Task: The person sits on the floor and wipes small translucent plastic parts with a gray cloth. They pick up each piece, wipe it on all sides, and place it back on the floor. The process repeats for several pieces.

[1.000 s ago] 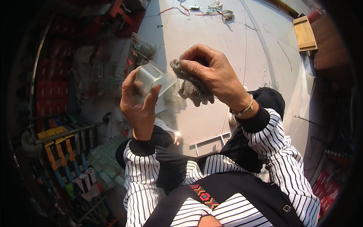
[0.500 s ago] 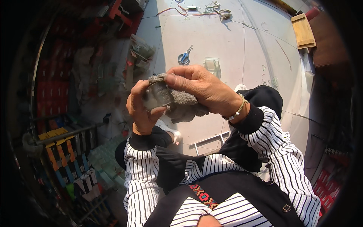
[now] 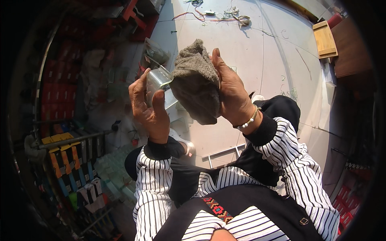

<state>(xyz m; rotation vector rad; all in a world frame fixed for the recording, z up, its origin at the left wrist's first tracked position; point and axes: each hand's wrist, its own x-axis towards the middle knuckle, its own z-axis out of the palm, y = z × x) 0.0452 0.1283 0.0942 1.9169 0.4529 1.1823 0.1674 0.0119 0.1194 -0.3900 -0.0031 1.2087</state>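
Note:
A small clear plastic box is gripped between the thumb and fingers of my left hand, its open side tilted toward the right. My right hand holds a bunched grey-brown cloth from its right side, the thumb pointing up. The cloth hangs right beside the box; whether they touch I cannot tell. Both hands are raised above the tiled floor. The cloth hides the floor spot where blue-handled scissors lay earlier.
Tangled wires lie at the far side of the floor. A wooden stool stands at the far right. Racked packages line the left, with several clear boxes beside them. A pale metal frame lies near my legs.
The cloth has come away from the box and opened out, held to the right in my right hand. My left hand has turned, showing more of the box.

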